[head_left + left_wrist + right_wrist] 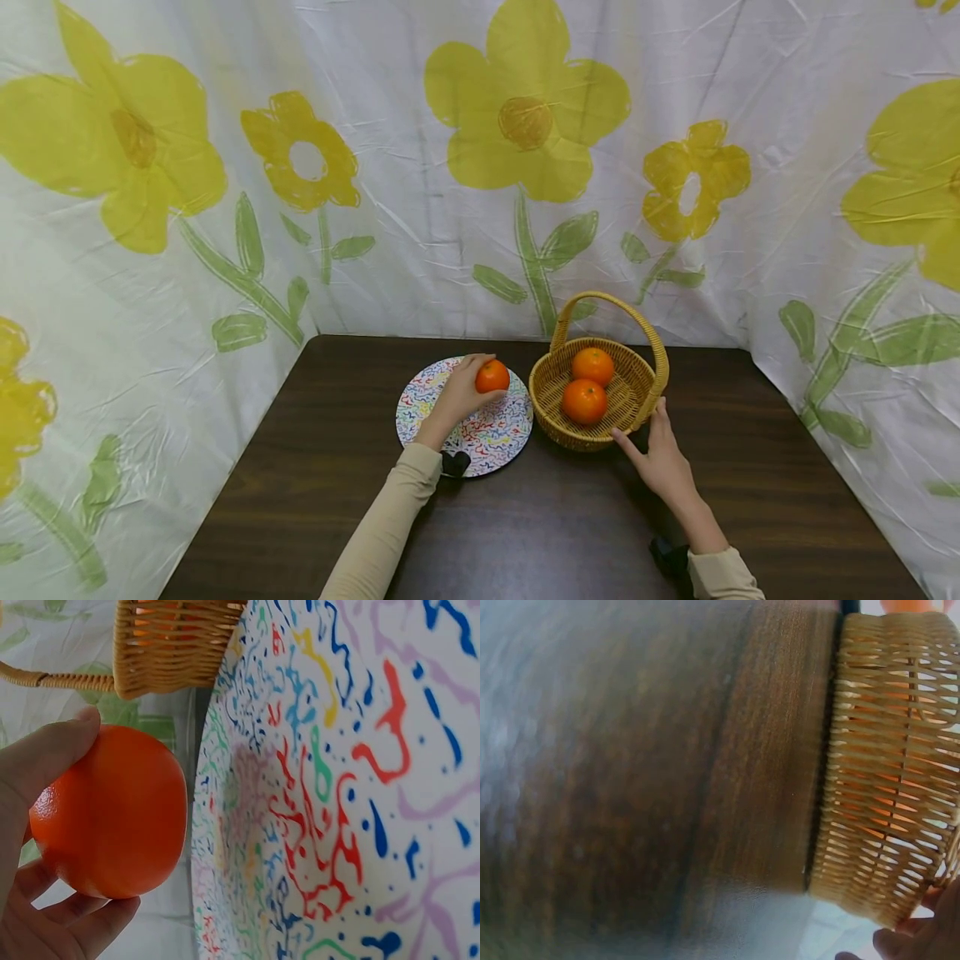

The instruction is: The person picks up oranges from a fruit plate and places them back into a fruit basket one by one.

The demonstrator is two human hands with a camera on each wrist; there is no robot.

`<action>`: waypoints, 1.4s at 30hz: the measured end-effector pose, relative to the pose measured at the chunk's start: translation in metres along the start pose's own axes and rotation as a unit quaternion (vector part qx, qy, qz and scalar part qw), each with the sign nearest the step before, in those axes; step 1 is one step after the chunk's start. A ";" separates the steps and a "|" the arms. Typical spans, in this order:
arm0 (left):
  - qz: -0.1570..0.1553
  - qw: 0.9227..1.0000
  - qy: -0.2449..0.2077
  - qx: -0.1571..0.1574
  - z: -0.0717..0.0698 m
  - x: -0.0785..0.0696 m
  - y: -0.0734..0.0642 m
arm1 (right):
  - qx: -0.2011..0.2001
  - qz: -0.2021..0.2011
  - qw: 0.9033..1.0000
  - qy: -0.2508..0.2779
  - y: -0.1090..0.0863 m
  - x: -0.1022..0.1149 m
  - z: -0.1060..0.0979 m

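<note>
My left hand point(459, 396) holds an orange point(492, 377) over the round plate point(495, 454), which has a colourful squiggle pattern. The left wrist view shows thumb and fingers around the smooth orange point(112, 814), with a gap between it and the plate's surface point(337, 825). At the right side of a wicker basket point(547, 417) is my right hand point(667, 462), its thumb at the front rim and its fingers stretched by the handle's base. Two more oranges point(585, 402) lie in the basket. Fingertips point(900, 943) show beside the basket wall point(892, 772) in the right wrist view.
The basket's tall arched handle point(600, 297) rises above its rim. Plate and basket stand side by side toward the back of a dark wooden table point(540, 533). A white curtain with yellow flowers point(390, 275) hangs behind and at both sides.
</note>
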State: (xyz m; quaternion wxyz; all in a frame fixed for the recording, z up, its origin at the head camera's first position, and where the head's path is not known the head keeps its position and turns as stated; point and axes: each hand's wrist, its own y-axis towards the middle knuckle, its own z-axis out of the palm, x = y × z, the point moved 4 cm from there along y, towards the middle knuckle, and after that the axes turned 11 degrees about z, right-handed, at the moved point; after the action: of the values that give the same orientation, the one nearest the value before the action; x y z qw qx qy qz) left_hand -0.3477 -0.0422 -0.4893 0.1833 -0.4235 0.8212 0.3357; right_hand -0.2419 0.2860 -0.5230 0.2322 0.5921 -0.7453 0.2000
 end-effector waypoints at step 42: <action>0.091 0.994 0.034 0.044 0.002 -0.054 0.018 | -0.001 0.003 1.000 0.002 0.000 -0.001 0.001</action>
State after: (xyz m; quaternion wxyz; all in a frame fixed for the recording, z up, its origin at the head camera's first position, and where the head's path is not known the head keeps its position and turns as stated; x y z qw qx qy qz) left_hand -0.3314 -0.0027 -0.4519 0.1427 -0.3499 0.8758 0.3003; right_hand -0.2422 0.2866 -0.5241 0.2337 0.5894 -0.7468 0.2007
